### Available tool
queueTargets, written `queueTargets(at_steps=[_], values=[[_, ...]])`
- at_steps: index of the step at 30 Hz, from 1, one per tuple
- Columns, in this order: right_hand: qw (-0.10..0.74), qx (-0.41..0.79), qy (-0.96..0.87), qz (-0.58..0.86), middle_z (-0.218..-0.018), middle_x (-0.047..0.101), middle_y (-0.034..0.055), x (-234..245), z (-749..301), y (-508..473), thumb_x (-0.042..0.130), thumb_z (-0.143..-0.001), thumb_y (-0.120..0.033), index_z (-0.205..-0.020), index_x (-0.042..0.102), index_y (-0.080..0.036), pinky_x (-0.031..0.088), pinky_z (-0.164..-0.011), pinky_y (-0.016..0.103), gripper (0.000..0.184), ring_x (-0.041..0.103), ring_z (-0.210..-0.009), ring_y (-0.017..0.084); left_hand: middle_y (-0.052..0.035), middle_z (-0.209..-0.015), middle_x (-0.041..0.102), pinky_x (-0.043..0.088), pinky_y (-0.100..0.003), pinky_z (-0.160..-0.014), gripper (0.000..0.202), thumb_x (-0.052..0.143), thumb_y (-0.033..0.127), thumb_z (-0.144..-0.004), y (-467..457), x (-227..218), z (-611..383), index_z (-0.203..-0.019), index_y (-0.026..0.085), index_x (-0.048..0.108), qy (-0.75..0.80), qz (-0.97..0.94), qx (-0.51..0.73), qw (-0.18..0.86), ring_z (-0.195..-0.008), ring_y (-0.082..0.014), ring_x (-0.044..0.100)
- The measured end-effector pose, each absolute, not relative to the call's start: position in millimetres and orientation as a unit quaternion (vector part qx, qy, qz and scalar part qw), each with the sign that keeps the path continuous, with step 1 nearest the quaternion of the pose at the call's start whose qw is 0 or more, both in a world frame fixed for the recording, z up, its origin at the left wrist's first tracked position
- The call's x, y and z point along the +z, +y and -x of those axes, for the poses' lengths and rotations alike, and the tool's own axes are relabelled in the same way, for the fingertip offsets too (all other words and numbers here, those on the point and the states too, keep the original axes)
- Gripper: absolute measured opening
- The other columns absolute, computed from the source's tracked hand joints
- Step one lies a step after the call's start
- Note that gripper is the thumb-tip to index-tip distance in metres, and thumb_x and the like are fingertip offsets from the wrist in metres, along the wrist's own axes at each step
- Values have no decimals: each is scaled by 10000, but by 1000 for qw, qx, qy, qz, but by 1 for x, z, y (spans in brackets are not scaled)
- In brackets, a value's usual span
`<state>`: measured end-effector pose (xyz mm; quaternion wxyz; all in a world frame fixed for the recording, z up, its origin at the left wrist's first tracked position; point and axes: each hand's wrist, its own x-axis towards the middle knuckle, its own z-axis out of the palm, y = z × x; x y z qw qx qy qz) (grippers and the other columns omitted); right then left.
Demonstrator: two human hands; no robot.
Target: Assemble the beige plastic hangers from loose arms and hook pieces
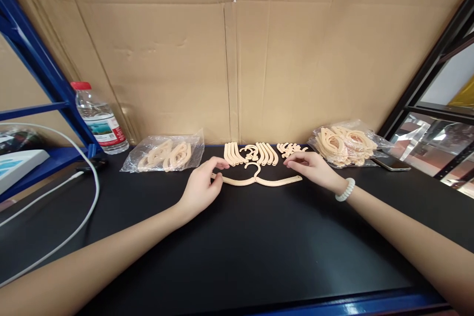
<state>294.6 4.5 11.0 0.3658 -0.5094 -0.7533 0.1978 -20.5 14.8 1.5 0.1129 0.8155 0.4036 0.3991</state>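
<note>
An unfolded beige clothes hanger (255, 181) lies flat on the black tabletop with its hook pointing away from me. My left hand (202, 185) is over its left end, thumb and fingers apart; whether it touches the hanger I cannot tell. Just beyond the right arm of the hanger, my right hand (313, 169) hovers with slightly bent, parted fingers and nothing visible in them. Its fingertips are close to a small pile of beige hooks (291, 149). Behind the hanger, curved hanger arms stand in a left row (233, 153) and a right row (267, 154), with more small hooks (250, 152) between them.
At the left lies a clear bag (165, 153) of hanger parts, near a water bottle (101, 123) and a white cable (97, 185). Several bagged hangers (342, 145) are piled at the right beside a phone (393, 163). A cardboard wall (166, 59) closes off the back.
</note>
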Motion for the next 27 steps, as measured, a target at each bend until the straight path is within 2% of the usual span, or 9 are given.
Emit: queueTargets(at_steps=[3, 6, 12, 16, 20, 27], values=[[348, 215, -746, 526, -910, 703, 94, 17, -309, 8, 553, -833, -469, -853, 689, -158, 516, -763, 386, 340, 642, -839, 243, -42, -961, 690, 508, -429, -938, 303, 409, 72, -716, 22, 1, 24, -939, 194, 573, 420, -769, 451, 173, -960, -195, 657], [336, 212, -742, 539, -939, 699, 94, 22, -318, 8, 560, -829, -478, -877, 693, -163, 506, -777, 384, 345, 634, -856, 238, -61, -957, 692, 510, -453, -939, 311, 424, 74, -677, 28, -2, 26, -938, 184, 554, 444, -730, 474, 216, -940, -201, 664], [193, 247, -816, 486, -853, 688, 59, 25, -322, 6, 679, -753, -470, -904, 715, -177, 498, -644, 314, 331, 590, -718, 181, -49, -907, 706, 546, -417, -856, 286, 437, 104, -687, 30, -5, 25, -924, 188, 574, 457, -747, 428, 224, -861, -195, 677], [191, 230, -823, 483, -761, 659, 45, 23, -321, 6, 639, -790, -470, -840, 711, -175, 481, -606, 300, 308, 568, -670, 169, -36, -876, 716, 548, -383, -772, 257, 445, 125, -705, 25, -2, 23, -892, 197, 606, 460, -765, 398, 214, -807, -196, 669], [185, 223, -829, 478, -784, 665, 51, 23, -321, 6, 626, -801, -446, -860, 704, -173, 484, -619, 301, 290, 575, -678, 171, -36, -893, 724, 549, -360, -736, 241, 454, 150, -717, 22, 0, 22, -892, 201, 612, 467, -768, 389, 204, -816, -199, 672], [212, 204, -822, 488, -791, 687, 51, 30, -320, 7, 615, -796, -452, -898, 699, -166, 497, -620, 305, 314, 613, -683, 177, -41, -988, 719, 548, -388, -838, 224, 485, 203, -734, 29, 11, 26, -922, 206, 606, 479, -768, 383, 186, -910, -212, 682]])
